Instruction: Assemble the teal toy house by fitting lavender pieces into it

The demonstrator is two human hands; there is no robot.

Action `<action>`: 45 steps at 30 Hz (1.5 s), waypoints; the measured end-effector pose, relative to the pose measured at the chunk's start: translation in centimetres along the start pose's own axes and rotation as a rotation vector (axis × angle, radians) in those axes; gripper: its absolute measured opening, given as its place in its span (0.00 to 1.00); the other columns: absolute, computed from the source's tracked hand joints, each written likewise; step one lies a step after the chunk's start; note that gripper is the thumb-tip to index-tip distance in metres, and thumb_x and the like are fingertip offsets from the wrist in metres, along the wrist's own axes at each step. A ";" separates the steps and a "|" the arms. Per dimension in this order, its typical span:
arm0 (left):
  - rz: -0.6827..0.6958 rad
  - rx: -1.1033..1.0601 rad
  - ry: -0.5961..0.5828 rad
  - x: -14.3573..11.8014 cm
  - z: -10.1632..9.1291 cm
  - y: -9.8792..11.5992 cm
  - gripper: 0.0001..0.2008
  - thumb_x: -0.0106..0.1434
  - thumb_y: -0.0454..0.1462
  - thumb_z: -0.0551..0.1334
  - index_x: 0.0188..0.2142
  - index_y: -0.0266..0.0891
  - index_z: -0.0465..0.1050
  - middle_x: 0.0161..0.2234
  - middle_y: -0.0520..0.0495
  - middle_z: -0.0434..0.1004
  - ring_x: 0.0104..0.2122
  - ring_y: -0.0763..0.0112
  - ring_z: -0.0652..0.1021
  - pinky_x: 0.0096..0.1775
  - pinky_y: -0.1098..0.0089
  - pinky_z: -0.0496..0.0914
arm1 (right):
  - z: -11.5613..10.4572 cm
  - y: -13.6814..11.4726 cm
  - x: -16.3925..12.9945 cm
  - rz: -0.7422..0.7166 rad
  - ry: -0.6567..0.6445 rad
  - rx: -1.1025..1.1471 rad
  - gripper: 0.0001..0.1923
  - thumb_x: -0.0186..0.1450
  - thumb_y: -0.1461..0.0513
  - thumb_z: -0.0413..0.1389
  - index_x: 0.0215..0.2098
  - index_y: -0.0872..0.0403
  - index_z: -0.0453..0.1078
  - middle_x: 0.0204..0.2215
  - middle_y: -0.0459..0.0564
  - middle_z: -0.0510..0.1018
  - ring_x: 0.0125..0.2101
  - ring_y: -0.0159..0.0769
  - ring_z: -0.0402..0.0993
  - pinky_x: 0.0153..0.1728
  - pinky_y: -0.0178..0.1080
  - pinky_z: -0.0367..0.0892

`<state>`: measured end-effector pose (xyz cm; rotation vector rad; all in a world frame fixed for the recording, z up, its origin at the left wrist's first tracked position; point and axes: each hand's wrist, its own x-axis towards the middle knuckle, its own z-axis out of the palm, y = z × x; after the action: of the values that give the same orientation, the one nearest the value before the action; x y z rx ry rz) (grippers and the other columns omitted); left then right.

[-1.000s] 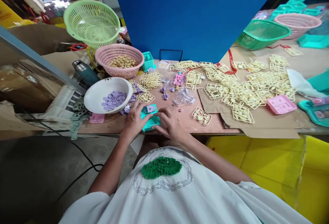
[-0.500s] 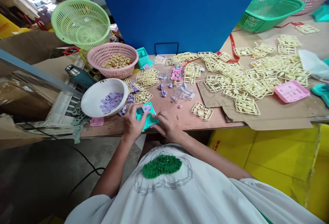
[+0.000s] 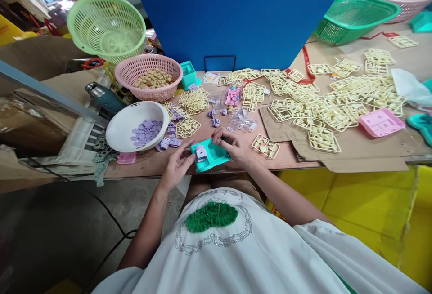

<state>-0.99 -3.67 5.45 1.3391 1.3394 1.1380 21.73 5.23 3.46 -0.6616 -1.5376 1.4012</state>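
Note:
Near the front edge of the table, a turquoise plastic tray (image 3: 218, 152) is held tilted between both hands. A small lilac box-shaped part (image 3: 201, 153) with a dark round spot sits in its left end. My left hand (image 3: 177, 166) grips the tray's left edge, thumb in front and fingers behind. With curled fingers, my right hand (image 3: 234, 148) holds the upper right corner; some of its fingertips are hidden. Just left of the tray lie loose lilac parts (image 3: 168, 143), close to a white bowl (image 3: 113, 132) of flat lilac pieces.
A pink basket (image 3: 123, 67) of peanuts and a light-green basket (image 3: 76, 20) stand at the left, beside a flask (image 3: 104, 98). Cream part frames (image 3: 324, 107) spread over the right side and cardboard. Clear plastic pieces (image 3: 241, 121) lie mid-table. A blue panel (image 3: 236, 20) rises behind.
The tray has turned from slanting upright to lying wider across, its lilac part now at the left end. My right hand has moved up and right to the tray's far corner.

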 end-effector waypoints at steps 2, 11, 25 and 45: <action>0.009 0.010 -0.072 0.2 -0.7 -0.5 0.22 0.64 0.50 0.70 0.52 0.42 0.76 0.47 0.43 0.81 0.47 0.62 0.81 0.51 0.62 0.77 | 0.4 -0.1 0.8 0.004 -0.036 0.019 0.24 0.68 0.41 0.62 0.35 0.53 0.75 0.38 0.51 0.77 0.41 0.41 0.74 0.45 0.43 0.70; 0.426 0.676 0.185 -1.4 -0.9 1.1 0.08 0.69 0.44 0.68 0.38 0.43 0.76 0.38 0.48 0.80 0.44 0.59 0.74 0.51 0.60 0.67 | 2.1 -1.5 0.8 -0.433 0.031 -0.517 0.21 0.75 0.48 0.57 0.58 0.50 0.73 0.54 0.60 0.73 0.56 0.49 0.72 0.56 0.52 0.71; 0.594 1.059 -0.024 -0.9 0.2 0.4 0.11 0.77 0.43 0.56 0.42 0.41 0.73 0.36 0.46 0.81 0.40 0.59 0.78 0.54 0.56 0.63 | 2.2 -0.4 -1.2 -0.219 -0.324 -0.669 0.20 0.76 0.48 0.53 0.50 0.56 0.72 0.43 0.59 0.77 0.41 0.46 0.76 0.41 0.44 0.72; 0.628 1.196 0.018 -0.7 1.2 -0.4 0.18 0.77 0.43 0.54 0.32 0.42 0.74 0.29 0.45 0.73 0.36 0.57 0.72 0.52 0.55 0.63 | 1.8 0.7 -0.4 -0.352 -0.361 -0.703 0.21 0.77 0.50 0.48 0.31 0.53 0.66 0.29 0.51 0.73 0.31 0.37 0.66 0.33 0.38 0.60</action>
<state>0.13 -4.40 4.87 2.7458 1.7428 0.6471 20.21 4.23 2.81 -0.5138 -2.3400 0.7180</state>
